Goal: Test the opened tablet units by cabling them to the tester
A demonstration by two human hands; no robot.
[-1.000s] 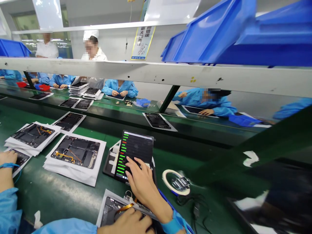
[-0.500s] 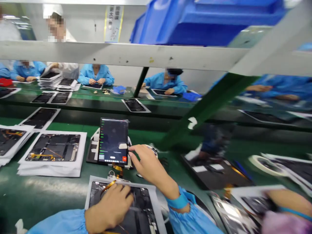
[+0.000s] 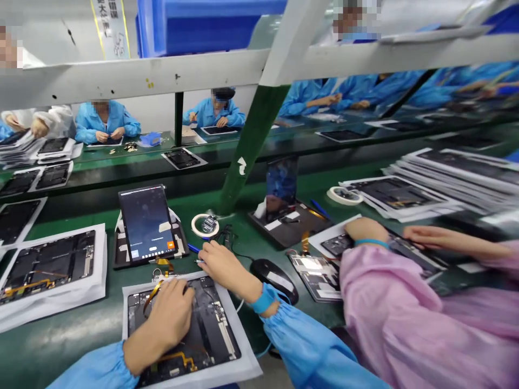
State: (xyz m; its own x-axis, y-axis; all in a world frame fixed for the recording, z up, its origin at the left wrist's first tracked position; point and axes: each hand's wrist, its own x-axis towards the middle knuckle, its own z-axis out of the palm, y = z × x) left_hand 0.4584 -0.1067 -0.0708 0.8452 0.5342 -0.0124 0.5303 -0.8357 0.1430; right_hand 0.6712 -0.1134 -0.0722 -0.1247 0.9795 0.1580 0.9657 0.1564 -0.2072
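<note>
An opened tablet [image 3: 211, 308] lies back-off on white paper [image 3: 247, 370], its dark batteries and orange flex cables bare. My left hand [image 3: 162, 313] rests on its upper left part, fingers curled down beside an orange flex cable [image 3: 151, 298]; whatever sits under the fingertips is hidden. At the tablet's upper right corner, my right hand [image 3: 229, 270] has its fingers drawn together on a small pale thing too small to name. Behind the tablet stands a lit display screen [image 3: 148, 224], tilted on a dark stand and joined by a flex cable [image 3: 164, 263].
A tape roll [image 3: 194, 224], blue pen [image 3: 193, 248] and black mouse [image 3: 273, 278] lie right of the screen. Stacked opened tablets [image 3: 52, 265] are at left. A co-worker's pink sleeve [image 3: 385, 292] is close on the right. A green post [image 3: 251, 146] rises behind.
The view has swung right. My right hand has left the screen's right edge and come down to the tablet's upper corner. My left hand stays on the tablet.
</note>
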